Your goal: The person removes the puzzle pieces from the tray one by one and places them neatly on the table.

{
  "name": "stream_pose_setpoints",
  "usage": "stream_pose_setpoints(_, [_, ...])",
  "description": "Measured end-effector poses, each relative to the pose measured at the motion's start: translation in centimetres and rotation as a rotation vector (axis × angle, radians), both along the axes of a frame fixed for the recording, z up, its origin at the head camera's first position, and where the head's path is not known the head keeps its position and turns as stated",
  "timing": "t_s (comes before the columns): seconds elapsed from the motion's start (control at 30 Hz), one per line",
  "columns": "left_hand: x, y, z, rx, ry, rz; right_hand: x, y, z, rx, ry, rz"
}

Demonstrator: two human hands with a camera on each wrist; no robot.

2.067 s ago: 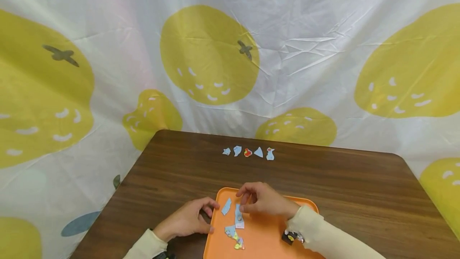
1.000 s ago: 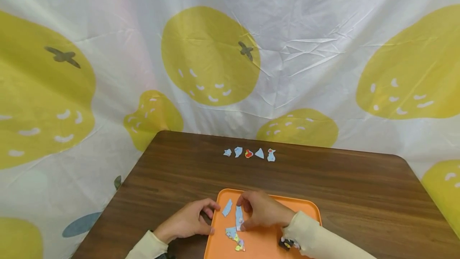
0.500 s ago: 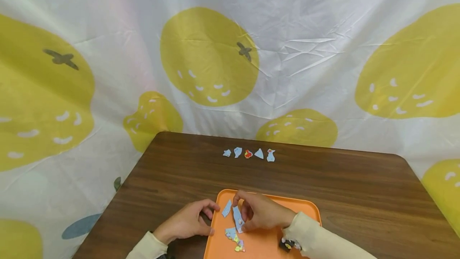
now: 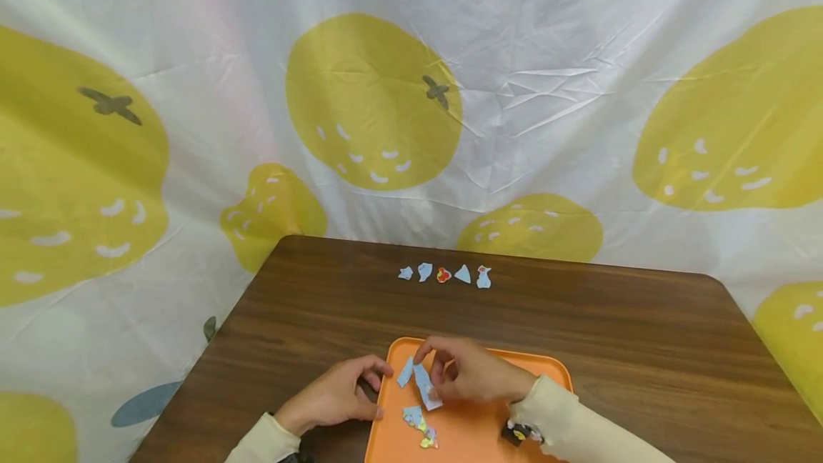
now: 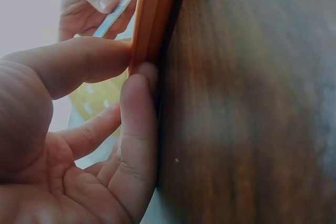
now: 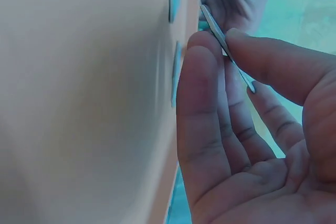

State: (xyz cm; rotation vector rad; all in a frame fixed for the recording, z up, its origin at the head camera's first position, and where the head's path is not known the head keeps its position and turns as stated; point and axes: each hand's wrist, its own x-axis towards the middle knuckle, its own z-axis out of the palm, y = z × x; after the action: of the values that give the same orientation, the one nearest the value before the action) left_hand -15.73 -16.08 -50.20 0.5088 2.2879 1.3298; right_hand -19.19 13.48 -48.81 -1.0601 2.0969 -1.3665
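In the head view my right hand (image 4: 472, 370) pinches a long pale-blue puzzle piece (image 4: 424, 383) between thumb and fingers, slanted above the orange tray (image 4: 482, 424). The right wrist view shows this piece (image 6: 218, 32) edge-on, off the tray surface. A smaller pale-blue piece (image 4: 405, 372) lies just left of it, by the tray's left rim. Nearer to me is a cluster of blue, yellow and pinkish pieces (image 4: 421, 424) that touch one another. My left hand (image 4: 337, 391) holds the tray's left edge; in the left wrist view its thumb and fingers grip the rim (image 5: 149, 19).
Toward the table's far edge, several loose pieces lie in a row, among them a red-and-yellow one (image 4: 444, 275) and a pale triangular one (image 4: 463, 274). The brown wooden table (image 4: 308, 306) backs onto a fruit-patterned curtain (image 4: 546, 91).
The right hand has taken hold of the long blue piece, tilted it and shifted it left toward the small blue piece. The left hand has stayed at the tray edge.
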Motion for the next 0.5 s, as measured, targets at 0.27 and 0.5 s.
stream_pose_setpoints(0.27, [-0.1,0.0,0.2,0.002,0.005,-0.004,-0.4,0.9,0.6,-0.027,-0.041,-0.079])
stream_pose_setpoints(0.5, [-0.1,0.0,0.2,0.003,-0.012,-0.006,-0.3,1.3,1.2,-0.069,-0.052,-0.100])
